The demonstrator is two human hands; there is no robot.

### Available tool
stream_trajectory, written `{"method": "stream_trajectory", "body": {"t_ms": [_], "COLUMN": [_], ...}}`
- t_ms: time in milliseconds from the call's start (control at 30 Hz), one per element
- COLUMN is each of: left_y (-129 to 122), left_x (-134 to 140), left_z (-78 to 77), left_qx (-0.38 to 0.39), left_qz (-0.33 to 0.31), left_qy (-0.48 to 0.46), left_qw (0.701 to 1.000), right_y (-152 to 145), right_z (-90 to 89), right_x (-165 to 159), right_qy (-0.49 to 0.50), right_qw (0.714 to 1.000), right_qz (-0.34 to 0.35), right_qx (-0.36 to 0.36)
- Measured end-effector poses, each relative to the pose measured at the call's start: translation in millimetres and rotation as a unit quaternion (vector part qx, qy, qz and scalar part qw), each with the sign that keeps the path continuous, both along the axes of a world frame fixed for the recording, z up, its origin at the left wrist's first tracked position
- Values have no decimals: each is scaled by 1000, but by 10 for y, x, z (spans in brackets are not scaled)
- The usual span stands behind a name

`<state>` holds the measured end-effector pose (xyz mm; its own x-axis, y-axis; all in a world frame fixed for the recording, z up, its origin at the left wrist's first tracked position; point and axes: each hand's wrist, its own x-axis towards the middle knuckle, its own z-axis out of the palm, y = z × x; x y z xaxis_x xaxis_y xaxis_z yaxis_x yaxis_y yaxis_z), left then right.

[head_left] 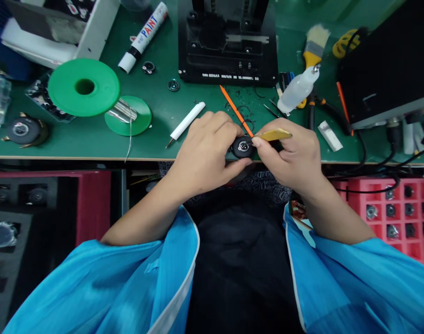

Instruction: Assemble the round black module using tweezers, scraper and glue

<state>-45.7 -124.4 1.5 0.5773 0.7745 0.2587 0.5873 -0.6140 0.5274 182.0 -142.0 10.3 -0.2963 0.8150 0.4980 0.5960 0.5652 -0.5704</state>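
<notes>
At the table's front edge, my left hand [214,146] is wrapped round a small round black part [243,147] with a silvery centre, which looks like a little motor. My right hand [292,150] pinches a flat yellow tool [275,134] between thumb and fingers, its dark tip at the part's right side. Whether it is tweezers or a blade I cannot tell. An orange pointed stick [236,110] slants from the black fixture down to my right fingertips; I cannot tell if they touch it. Left of it lies a white pen-shaped tool [188,121] with a thin metal tip.
A black fixture [229,60] stands at the back, with dark shavings before it. On the left are a green solder spool [104,93], a paint marker [144,37] and another round motor [22,130]. Right: a squeeze bottle [298,90], brush [316,44], pliers [323,111] and monitor [389,65].
</notes>
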Motion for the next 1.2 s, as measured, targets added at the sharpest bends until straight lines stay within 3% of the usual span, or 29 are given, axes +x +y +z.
{"method": "stream_trajectory", "body": {"t_ms": [267, 633, 900, 1200], "left_y": [-10, 22, 57, 55], "left_x": [-7, -34, -54, -59], "left_z": [3, 49, 61, 42], "left_qx": [-11, 0, -31, -16], "left_qz": [0, -15, -25, -27], "left_qy": [-2, 4, -19, -24], "left_qw": [1000, 1000, 999, 999], "right_y": [24, 133, 200, 258], "right_z": [-20, 70, 201, 292], "right_x": [57, 129, 159, 176], "right_qy": [72, 80, 17, -27], "right_qw": [994, 989, 986, 984], "right_qz": [-25, 58, 92, 140], "right_qx": [-80, -107, -138, -110]}}
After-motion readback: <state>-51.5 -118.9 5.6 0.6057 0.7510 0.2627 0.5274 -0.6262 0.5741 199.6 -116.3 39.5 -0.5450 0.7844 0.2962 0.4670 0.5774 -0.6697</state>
